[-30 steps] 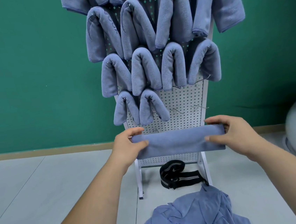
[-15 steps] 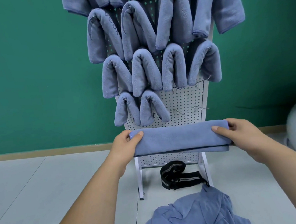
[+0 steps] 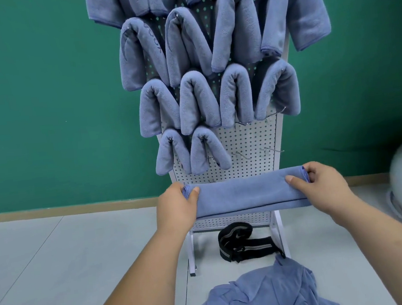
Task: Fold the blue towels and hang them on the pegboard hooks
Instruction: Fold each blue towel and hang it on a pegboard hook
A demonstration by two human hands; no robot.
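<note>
Folding looks about done on this one. The left hand (image 3: 175, 204) and right hand (image 3: 322, 184) are holding a folded towel (image 3: 244, 195) as a long narrow band, level, in the air in front of the lower part of the pegboard (image 3: 243, 135). The fingers (image 3: 194, 191) of each hand are pinching one end of the band, thumb on the near face and the rest curled behind. The band is not touching any hook.

Hung towels (image 3: 197, 103) are filling the upper rows. The bottom row is carrying two on its left side, and the bare hooks (image 3: 238, 153) to their right are sitting just above the held band.

Judged step: moving from folding to hanging. The next move is calling for lifting the band, centring it on the nearest bare hook and letting both ends drop evenly so it is draping like its neighbours. One hand is probably needing to shift to the middle first.

Loose towels (image 3: 264, 294) are lying crumpled on the floor (image 3: 58, 266) near the person, so more remain to do. A black strap (image 3: 241, 243) is lying by the stand's feet.
</note>
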